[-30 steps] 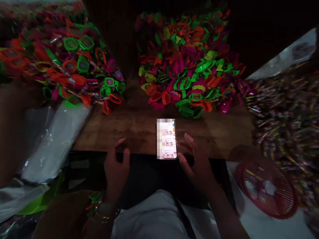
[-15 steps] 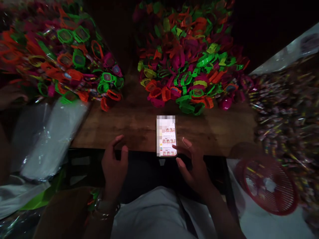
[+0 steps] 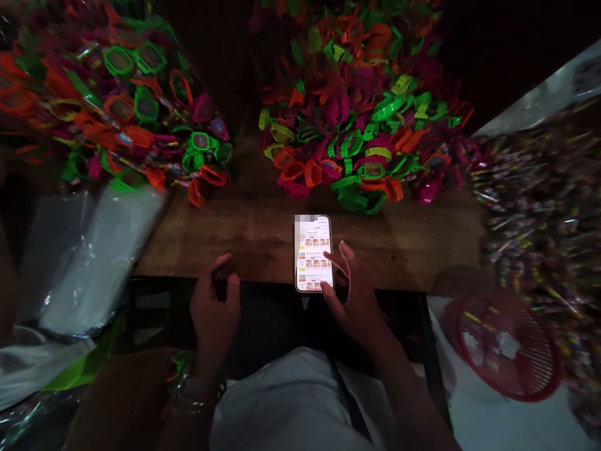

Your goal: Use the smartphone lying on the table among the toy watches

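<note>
Item: lit phone [image 3: 313, 253], flat on the wooden table [image 3: 253, 238], its near end at the table edge. Right hand [image 3: 357, 294]: fingers spread, holding nothing, fingertips over the screen. Left hand [image 3: 213, 307]: loosely curled, empty, resting at the edge, left of the phone. Beyond the hands: heaps of coloured toy watches [image 3: 352, 113]. Risk: a firm swipe may nudge the phone off the edge; dim light favours mis-taps.

Top of the lit phone [image 3: 313, 254] screen is blurred out; its small rows are too tiny to read. The right hand [image 3: 355, 294] covers the phone's right edge. Beyond the phone, the heap of bright plastic watches [image 3: 357, 119] runs past the picture's top edge.
</note>
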Tool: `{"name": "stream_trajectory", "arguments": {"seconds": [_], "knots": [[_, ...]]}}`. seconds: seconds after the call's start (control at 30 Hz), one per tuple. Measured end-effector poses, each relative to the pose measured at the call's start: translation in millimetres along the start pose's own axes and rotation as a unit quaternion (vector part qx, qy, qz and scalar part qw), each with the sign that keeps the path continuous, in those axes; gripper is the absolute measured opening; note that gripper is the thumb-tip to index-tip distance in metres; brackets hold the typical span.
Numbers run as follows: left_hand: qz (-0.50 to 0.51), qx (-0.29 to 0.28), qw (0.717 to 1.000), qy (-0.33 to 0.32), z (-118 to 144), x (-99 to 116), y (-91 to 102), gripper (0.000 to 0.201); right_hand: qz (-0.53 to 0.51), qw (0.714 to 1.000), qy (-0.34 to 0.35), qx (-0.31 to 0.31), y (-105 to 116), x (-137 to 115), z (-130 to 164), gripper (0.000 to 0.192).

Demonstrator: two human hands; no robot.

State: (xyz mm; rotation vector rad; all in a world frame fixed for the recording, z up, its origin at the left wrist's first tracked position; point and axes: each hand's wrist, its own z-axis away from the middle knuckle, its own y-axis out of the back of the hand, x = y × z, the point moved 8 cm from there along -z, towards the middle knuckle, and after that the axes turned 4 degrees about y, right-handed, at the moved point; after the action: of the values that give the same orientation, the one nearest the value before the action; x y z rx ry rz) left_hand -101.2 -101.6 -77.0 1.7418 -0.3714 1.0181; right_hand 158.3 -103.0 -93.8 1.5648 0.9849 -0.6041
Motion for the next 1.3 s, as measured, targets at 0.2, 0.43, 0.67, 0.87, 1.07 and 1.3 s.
{"name": "stream_trajectory", "arguments": {"seconds": [0.2,0.43,0.67,0.87,1.07,1.3], "knots": [[0.011,-0.006,1.0,-0.002,-2.1,0.1,-2.1,0.035,-0.004,0.997,-0.01,0.077,22.0,2.0,7.0,0.07],[0.018,0.002,1.0,0.011,0.3,-0.5,2.7,0.035,0.003,0.996,-0.006,0.093,25.6,-2.3,12.3,0.07],[0.021,0.001,1.0,0.021,0.9,-0.4,4.7,0.035,0.001,0.997,-0.004,0.076,17.1,-5.1,16.8,0.073],[0.036,-0.007,0.999,0.012,3.3,0.4,-0.7,0.035,-0.01,0.998,0.016,0.053,3.8,-13.9,18.8,0.075],[0.037,-0.002,0.999,0.011,2.3,1.1,2.4,0.033,0.001,0.998,0.016,0.056,3.5,-12.6,21.0,0.074],[0.053,-0.004,0.998,0.028,3.6,-6.1,3.4,0.033,-0.004,0.999,0.007,0.052,7.8,-7.8,25.5,0.076]]}}
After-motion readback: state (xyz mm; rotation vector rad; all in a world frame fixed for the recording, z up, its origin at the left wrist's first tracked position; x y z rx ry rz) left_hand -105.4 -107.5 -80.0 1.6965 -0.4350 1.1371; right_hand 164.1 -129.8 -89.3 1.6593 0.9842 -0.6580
